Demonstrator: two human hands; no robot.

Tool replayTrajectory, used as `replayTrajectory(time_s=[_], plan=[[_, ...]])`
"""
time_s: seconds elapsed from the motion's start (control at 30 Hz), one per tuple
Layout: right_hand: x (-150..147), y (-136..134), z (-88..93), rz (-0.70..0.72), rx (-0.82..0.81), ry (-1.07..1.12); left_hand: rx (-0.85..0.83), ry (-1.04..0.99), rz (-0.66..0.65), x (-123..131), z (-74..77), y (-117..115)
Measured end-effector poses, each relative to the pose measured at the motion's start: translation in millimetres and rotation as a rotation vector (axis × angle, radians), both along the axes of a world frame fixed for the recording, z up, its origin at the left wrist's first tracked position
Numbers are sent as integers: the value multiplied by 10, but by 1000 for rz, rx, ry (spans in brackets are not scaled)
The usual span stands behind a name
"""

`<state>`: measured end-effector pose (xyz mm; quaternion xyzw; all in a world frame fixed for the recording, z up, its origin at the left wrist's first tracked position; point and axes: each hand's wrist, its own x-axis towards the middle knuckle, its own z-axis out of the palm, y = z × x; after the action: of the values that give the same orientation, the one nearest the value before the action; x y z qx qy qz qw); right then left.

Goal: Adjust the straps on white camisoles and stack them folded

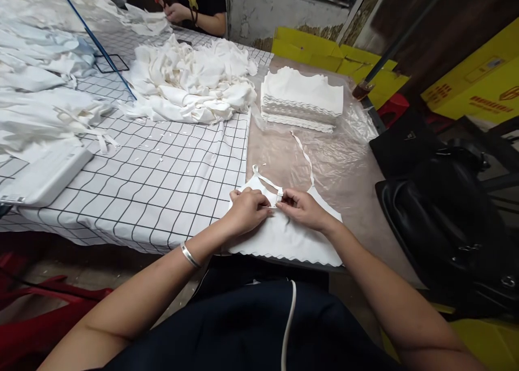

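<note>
1. The left hand (247, 211) is closed, fingertips pinching the top edge of a white garment (284, 236) at its centre.
2. The right hand (302, 209) is closed likewise, pinching the same edge just beside the left; the fingertips of both hands nearly meet.
3. The garment lies flat at the near edge of the table (365, 198), on clear plastic sheeting (344, 160), scalloped hem toward the person.
4. Its strap (304, 154) trails away across the sheeting; a small item appears to be held between the fingers, too small to identify.
5. A folded stack (302, 98) sits well beyond the garment.
6. A loose heap (194, 81) lies on the checked cloth (162, 181) to the left.
7. A bracelet (190, 254) circles the left wrist.
8. A co-worker's hands (170, 6) are at the far edge.
9. A black bag (441, 219) rests right of the table.
</note>
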<state>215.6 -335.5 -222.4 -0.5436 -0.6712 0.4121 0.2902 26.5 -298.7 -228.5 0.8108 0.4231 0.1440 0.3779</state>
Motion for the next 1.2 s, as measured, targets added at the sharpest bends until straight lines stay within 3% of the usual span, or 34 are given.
replayTrajectory(time_s=[0.33, 0.77, 0.87, 1.0, 1.1, 1.2], plan=[[-22, -32, 22, 52, 73, -118, -5, 10, 4, -3, 0, -11], [-172, -45, -74, -32, 183, -120, 27, 14, 15, 21, -58, -15], [-230, -27, -80, -110, 57, -25, 97, 54, 22, 17, -83, -45], [-257, 63, 27, -281, -263, 354, 503, 62, 81, -121, -129, -273], [-271, 243, 174, -342, -507, 622, 728, 26, -168, -297, -236, -503], [-314, 549, 294, -388, -611, 762, 756, 86, -410, -444, -371, -641]])
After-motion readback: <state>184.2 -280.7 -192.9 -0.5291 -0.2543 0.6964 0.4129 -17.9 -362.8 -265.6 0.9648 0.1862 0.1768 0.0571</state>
